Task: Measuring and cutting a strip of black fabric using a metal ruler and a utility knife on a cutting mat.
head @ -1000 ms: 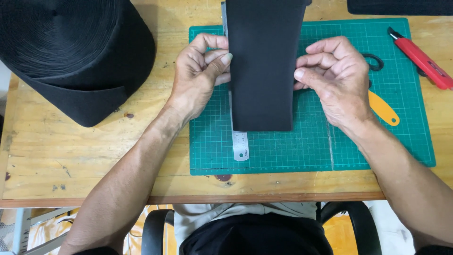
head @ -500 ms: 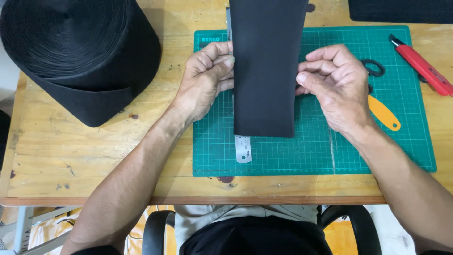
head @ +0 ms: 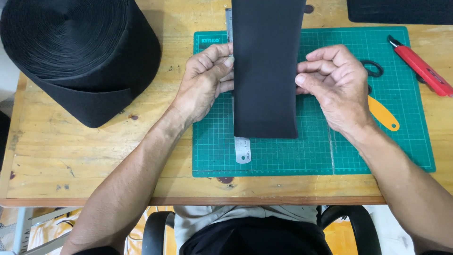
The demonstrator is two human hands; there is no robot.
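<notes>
Nearest me, the round end of a steel ruler [head: 242, 156] pokes out from under the cut end of a wide black strap [head: 265, 71], both lying on the green cutting mat [head: 283, 160] that sits on my wooden table [head: 94, 160]. The strap runs straight away from me up the middle of the mat and out of the top of the view.

My left hand [head: 203, 87] is curled at the strap's left edge, thumb and fingertips pinched onto it. My right hand [head: 337, 87] is curled the same way at the right edge, fingertips closed on the strap, palm turned partly up.

Just right of that hand lies an orange-handled tool [head: 383, 113], and past my knuckles the black loops of scissors [head: 373, 68] show. Farther right a red utility knife [head: 420, 71] lies slantwise on the mat's corner. Far left, off the mat, stands a big roll of black webbing [head: 75, 52]
</notes>
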